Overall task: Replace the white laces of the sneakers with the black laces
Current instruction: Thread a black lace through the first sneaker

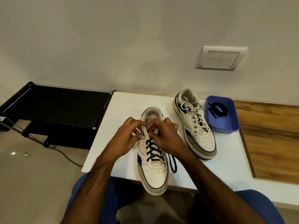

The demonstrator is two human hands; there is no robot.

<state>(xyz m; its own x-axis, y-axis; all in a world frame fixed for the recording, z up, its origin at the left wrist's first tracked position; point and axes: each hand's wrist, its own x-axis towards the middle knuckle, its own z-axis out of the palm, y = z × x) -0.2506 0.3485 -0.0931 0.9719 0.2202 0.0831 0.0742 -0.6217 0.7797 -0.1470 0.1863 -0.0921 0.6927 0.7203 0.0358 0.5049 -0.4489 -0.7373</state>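
A white sneaker (pixel 153 172) lies in front of me on the white table (pixel 123 110), toe toward me, with a black lace (pixel 152 151) crossed through its lower eyelets. Both my hands work at its upper eyelets. My left hand (pixel 127 136) pinches the left eyelet flap. My right hand (pixel 165 135) pinches at the top of the lacing; what its fingertips hold is hidden. A loose end of the black lace (pixel 172 164) trails on the table to the shoe's right. The second sneaker (pixel 195 126) stands further right, laced in white.
A blue tray (pixel 226 126) holding a coiled black lace (pixel 217 109) sits right of the second sneaker. A wooden surface (pixel 271 139) adjoins the table on the right. A black shelf rack (pixel 55 109) stands left, with a cable on the floor.
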